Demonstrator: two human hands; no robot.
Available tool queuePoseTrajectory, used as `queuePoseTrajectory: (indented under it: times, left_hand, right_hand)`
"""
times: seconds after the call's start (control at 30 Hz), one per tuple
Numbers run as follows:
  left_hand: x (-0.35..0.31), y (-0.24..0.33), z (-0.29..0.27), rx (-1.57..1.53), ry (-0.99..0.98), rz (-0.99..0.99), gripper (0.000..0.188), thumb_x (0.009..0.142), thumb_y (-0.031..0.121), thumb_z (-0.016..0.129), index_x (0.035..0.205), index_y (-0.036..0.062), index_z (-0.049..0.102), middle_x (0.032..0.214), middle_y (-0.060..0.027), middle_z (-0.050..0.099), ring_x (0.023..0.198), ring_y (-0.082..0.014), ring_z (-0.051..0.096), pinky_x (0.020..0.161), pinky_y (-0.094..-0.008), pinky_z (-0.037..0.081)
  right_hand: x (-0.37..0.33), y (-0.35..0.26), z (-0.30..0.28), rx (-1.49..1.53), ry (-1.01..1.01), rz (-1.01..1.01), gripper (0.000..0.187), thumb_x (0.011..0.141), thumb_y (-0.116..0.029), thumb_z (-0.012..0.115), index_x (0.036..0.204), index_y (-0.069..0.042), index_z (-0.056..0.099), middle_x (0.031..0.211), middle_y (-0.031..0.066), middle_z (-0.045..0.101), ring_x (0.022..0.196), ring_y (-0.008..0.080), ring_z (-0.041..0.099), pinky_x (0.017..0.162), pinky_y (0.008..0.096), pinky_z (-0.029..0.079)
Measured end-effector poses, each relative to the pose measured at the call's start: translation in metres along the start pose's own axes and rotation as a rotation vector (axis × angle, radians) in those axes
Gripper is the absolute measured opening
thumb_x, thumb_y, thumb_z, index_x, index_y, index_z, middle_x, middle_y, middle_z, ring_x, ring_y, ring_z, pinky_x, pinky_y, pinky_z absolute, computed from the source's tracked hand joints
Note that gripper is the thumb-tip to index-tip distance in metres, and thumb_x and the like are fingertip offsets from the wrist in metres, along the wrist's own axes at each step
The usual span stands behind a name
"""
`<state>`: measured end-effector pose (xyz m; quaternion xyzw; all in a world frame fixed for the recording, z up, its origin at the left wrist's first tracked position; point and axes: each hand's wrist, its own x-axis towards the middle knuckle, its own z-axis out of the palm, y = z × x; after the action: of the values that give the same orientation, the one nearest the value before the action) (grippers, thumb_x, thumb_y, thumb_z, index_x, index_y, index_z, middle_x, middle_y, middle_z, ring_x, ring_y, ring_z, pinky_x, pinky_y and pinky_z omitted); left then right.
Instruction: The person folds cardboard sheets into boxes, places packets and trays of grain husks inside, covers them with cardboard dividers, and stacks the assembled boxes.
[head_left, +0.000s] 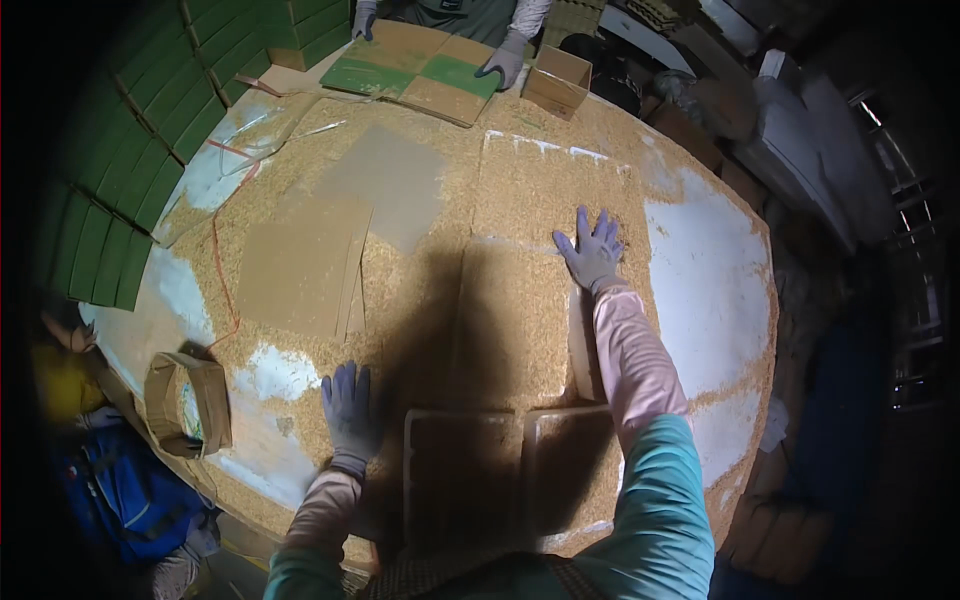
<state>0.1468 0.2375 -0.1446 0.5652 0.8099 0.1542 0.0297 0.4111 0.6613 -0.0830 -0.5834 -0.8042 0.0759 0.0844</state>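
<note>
My left hand [348, 410], in a grey-blue glove, lies flat with fingers spread on a table covered in tan grain or husks [520, 190]. My right hand [592, 248], gloved the same, is stretched out farther and presses flat on the grain layer. Neither hand holds anything. Two shallow white-rimmed trays [462, 470] filled with grain sit between my arms near the front edge. Flat brown cardboard sheets [300, 262] lie on the grain to the left of centre.
Across the table another person's gloved hands [505, 60] rest on a green-and-brown flattened carton [415, 72]. A small open box [558, 78] stands beside it. Stacks of green cartons [150, 140] line the left. A folded cardboard box [190, 400] sits at the left edge, by another person.
</note>
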Motion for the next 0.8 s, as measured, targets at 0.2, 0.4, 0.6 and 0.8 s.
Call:
queuePoseTrajectory:
  times: [0.2,0.4,0.6,0.8]
  left_hand:
    - [-0.003,0.001,-0.021,-0.054,-0.056,-0.102,0.061,0.086,0.034,0.063,0.137,0.0024,0.052,0.144,-0.0242,0.046,0.136,-0.0451,0.039,0.117,-0.0613,0.019]
    - [0.001,0.008,-0.03,-0.09,-0.096,-0.097,0.064,0.088,0.037,0.061,0.143,0.0061,0.048,0.147,-0.0208,0.044,0.139,-0.0414,0.037,0.12,-0.0575,0.017]
    - [-0.015,0.0,-0.022,-0.049,0.036,-0.072,0.063,0.09,0.039,0.062,0.143,0.0089,0.048,0.147,-0.0181,0.045,0.138,-0.0387,0.039,0.117,-0.0562,0.024]
    - [-0.006,-0.009,-0.01,0.084,0.038,-0.033,0.045,0.092,0.031,0.061,0.131,0.0073,0.058,0.138,-0.0167,0.053,0.131,-0.0355,0.046,0.115,-0.0533,0.03]
  right_hand:
    - [0.175,0.031,0.012,-0.148,-0.054,0.526,0.075,0.094,-0.074,0.032,0.156,-0.032,0.033,0.164,0.0199,0.021,0.15,0.0456,0.016,0.116,0.0656,0.017]
    - [0.097,-0.066,0.055,-0.064,-0.121,-0.102,0.082,0.095,-0.072,0.035,0.159,-0.021,0.025,0.163,0.0245,0.016,0.148,0.0545,0.007,0.11,0.0761,0.004]
    - [-0.11,-0.139,-0.006,-0.03,-0.183,-0.412,0.08,0.095,-0.056,0.056,0.155,-0.008,0.032,0.158,0.029,0.026,0.147,0.0501,0.019,0.116,0.063,0.018]
    - [-0.184,-0.272,-0.011,1.215,-0.67,-0.148,0.081,0.095,-0.039,0.068,0.145,0.014,0.032,0.136,0.0246,0.049,0.124,0.0261,0.055,0.094,0.0294,0.05]
